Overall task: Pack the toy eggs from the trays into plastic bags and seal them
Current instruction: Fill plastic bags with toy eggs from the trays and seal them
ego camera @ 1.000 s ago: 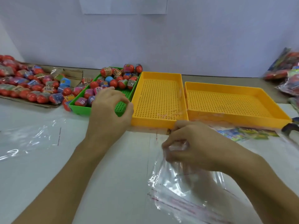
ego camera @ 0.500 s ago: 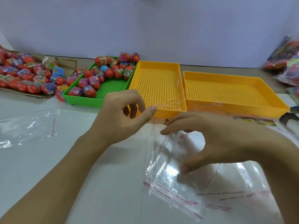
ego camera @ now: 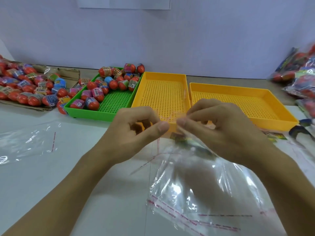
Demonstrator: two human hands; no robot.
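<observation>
While the clear plastic bag [ego camera: 201, 181] is lifted over the near table | its mouth is pinched by the left hand [ego camera: 134, 132] and right hand [ego camera: 221, 128] | toy eggs [ego camera: 109, 84] are heaped in the far-left green tray [ego camera: 95, 113] | both yellow trays [ego camera: 245, 101] are seen beyond the hands.

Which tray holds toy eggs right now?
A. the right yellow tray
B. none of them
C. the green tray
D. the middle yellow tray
C: the toy eggs lie in the green tray, while both yellow trays show only bare perforated floors.
</observation>
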